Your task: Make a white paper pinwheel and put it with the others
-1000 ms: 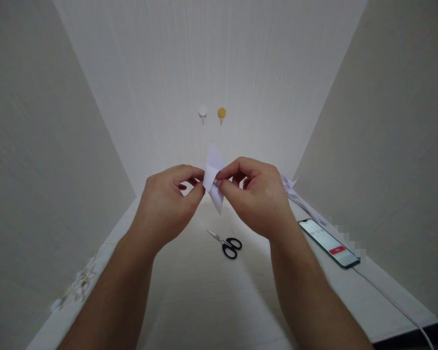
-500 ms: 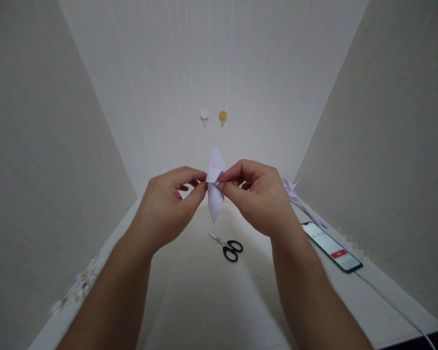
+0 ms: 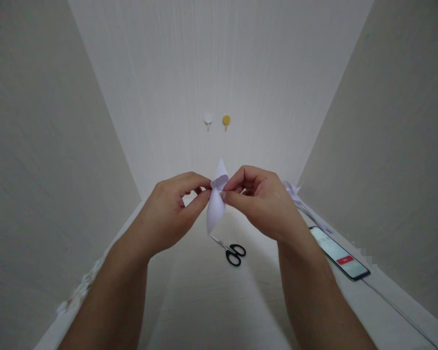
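A folded piece of white paper (image 3: 216,211), pointed at its top and bottom ends, is held up over the table between my two hands. My left hand (image 3: 177,209) pinches its left edge at mid-height between thumb and index finger. On the opposite edge, the thumb and fingertips of my right hand (image 3: 259,201) grip the paper where a flap folds over. The exact fold under the fingertips is hidden. Below the paper, a pair of scissors (image 3: 232,253) with black handles lies on the table, its blades pointing up and left.
A phone (image 3: 339,253) with a lit screen and a white cable (image 3: 397,308) lies at right. Behind it are white paper strips (image 3: 306,209). Small whitish pieces (image 3: 82,287) line the left edge. Two hooks, one white (image 3: 208,119) and one yellow (image 3: 226,120), are on the back wall.
The paper has tilted, its lower point swinging left and toward me, and its middle flap now stands up more. Both hands keep their pinch. The whole view has shifted slightly.
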A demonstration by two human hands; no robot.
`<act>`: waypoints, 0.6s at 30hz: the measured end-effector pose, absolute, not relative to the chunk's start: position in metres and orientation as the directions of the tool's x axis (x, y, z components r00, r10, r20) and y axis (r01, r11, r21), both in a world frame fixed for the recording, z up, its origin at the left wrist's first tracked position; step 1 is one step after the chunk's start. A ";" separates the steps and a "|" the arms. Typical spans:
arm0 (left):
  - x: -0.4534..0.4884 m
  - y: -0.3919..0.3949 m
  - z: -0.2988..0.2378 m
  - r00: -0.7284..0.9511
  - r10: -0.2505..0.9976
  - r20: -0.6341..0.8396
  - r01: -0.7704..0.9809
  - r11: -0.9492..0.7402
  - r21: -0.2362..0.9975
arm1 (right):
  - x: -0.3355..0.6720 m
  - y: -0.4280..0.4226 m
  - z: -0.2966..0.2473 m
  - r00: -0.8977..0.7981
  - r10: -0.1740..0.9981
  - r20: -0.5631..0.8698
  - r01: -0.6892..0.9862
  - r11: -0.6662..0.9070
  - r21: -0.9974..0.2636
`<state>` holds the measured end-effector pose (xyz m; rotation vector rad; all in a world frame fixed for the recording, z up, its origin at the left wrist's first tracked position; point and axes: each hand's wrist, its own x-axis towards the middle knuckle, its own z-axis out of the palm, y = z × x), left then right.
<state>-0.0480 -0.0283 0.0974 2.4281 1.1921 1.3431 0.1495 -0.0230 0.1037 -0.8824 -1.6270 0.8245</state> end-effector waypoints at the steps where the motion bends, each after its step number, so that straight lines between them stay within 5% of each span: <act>1: -0.048 -0.028 0.097 0.308 0.684 0.662 0.580 -0.686 0.439 | 0.149 -0.023 0.104 -0.165 0.871 0.463 0.137 0.485 -0.863; 10: -0.049 -0.030 0.098 0.336 0.691 0.640 0.571 -0.690 0.445 | 0.149 -0.025 0.107 -0.160 0.884 0.438 0.140 0.460 -0.877; 18: -0.056 -0.017 0.091 0.320 0.777 0.542 0.177 -0.612 0.771 | 0.163 -0.018 0.105 -0.170 0.828 0.534 0.044 0.547 -0.836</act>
